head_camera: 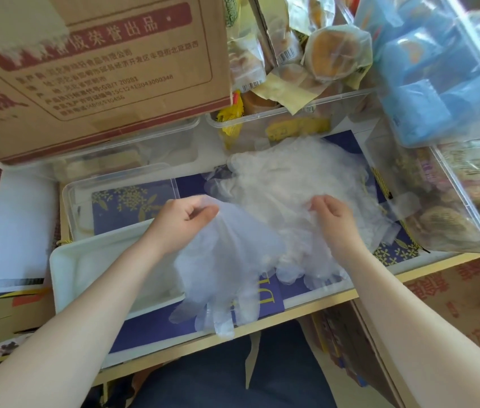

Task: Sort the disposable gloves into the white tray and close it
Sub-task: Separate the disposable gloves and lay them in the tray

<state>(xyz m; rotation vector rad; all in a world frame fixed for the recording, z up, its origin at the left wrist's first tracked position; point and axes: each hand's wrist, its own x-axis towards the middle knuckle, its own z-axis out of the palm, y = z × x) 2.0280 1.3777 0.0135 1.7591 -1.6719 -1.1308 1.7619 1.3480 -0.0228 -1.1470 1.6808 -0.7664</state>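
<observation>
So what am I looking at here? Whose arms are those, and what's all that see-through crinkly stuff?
There is no machine here. The arms belong to a person who wears a camera on the head, so this one picture looks down as if through their eyes.

The crinkly stuff is a pile of disposable gloves, thin clear plastic ones, lying on a blue patterned board. The left hand pinches one glove and lifts it; you can see its plastic fingers hanging down. The right hand grips the pile with curled fingers.

Beside the left arm sits the white tray, where the gloves should go. Behind it lies a clear lid. Around are a cardboard box and clear tubs of wrapped snacks.
</observation>
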